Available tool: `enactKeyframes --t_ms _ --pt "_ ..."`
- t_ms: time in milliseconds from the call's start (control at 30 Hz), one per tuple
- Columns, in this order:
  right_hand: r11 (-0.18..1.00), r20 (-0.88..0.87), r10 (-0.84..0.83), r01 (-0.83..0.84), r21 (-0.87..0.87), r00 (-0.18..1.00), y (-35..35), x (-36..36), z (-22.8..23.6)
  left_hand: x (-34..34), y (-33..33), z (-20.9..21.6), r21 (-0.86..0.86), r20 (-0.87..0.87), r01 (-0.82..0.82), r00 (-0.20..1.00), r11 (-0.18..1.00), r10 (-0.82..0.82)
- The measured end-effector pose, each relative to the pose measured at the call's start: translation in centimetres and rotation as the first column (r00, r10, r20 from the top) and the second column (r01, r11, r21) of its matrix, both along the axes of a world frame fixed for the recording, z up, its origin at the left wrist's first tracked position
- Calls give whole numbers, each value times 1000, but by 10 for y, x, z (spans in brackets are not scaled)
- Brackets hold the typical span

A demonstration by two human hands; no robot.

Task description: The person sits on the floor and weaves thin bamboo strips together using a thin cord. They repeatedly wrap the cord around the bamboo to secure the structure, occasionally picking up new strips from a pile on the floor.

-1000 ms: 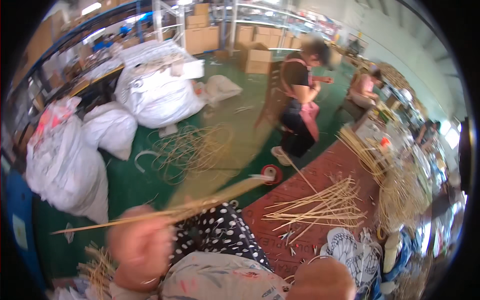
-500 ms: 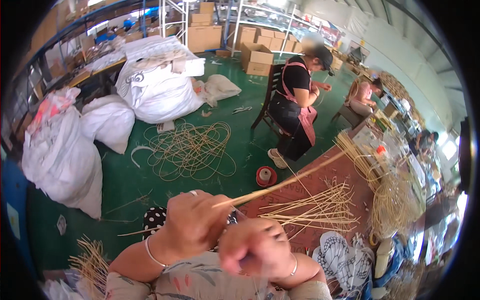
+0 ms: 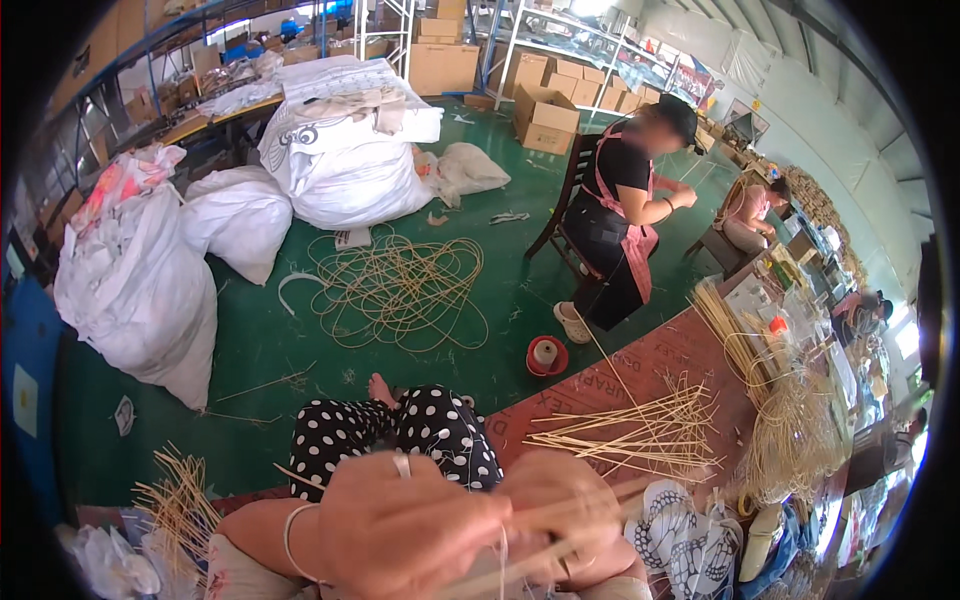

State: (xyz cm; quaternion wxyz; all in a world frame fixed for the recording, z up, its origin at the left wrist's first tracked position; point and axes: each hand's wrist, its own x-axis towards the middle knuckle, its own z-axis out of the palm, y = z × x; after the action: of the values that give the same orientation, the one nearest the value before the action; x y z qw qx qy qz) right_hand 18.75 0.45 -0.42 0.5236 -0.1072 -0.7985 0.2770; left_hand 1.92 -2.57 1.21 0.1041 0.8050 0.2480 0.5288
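Note:
My left hand (image 3: pixel 410 515) is closed low in front of me, fingers wrapped round thin bamboo sticks. One stick end (image 3: pixel 298 477) pokes out on its left. Beside its fingertips a pale thread (image 3: pixel 503 550) hangs down. My right hand (image 3: pixel 565 485) is close by on the right, fingers curled and smeared by motion. Blurred pale strips (image 3: pixel 600 508) cross in front of it; what its fingers grip is hidden. Past the hands, a loose pile of bamboo sticks (image 3: pixel 640 430) lies on a reddish board (image 3: pixel 655 355).
White butterfly-patterned pieces (image 3: pixel 680 535) lie at my right. A stick bundle (image 3: pixel 180 495) is at my left. Cane coils (image 3: pixel 400 290) and white sacks (image 3: pixel 140 290) rest on the green floor. A red tub (image 3: pixel 546 356) stands near a seated co-worker (image 3: pixel 625 205); others sit farther right.
Both hands have come lower and nearer to me. The long stick that pointed up to the right now lies lower, blurred across my right hand. The co-worker's hands have shifted.

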Motion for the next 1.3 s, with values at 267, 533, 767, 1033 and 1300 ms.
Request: enactKeyframes --t_ms 267,533,767,1033,1300 --pt "872 -190 -239 124 -474 952 20 -25 -54 5 42 -43 -9 -21 -199 980 980 199" --pt "443 -599 454 -750 -490 660 -20 -9 -5 4 31 -18 59 -49 -165 985 985 168" --pt "421 -525 689 -865 -273 501 -27 4 -11 3 -2 4 93 36 -25 999 995 22" --pt "996 139 17 -28 81 990 -10 6 0 -2 -6 4 -21 -33 57 998 998 -58" --pt "921 -85 -387 380 -91 918 31 -34 -58 -2 45 -43 -170 67 -108 990 979 121"
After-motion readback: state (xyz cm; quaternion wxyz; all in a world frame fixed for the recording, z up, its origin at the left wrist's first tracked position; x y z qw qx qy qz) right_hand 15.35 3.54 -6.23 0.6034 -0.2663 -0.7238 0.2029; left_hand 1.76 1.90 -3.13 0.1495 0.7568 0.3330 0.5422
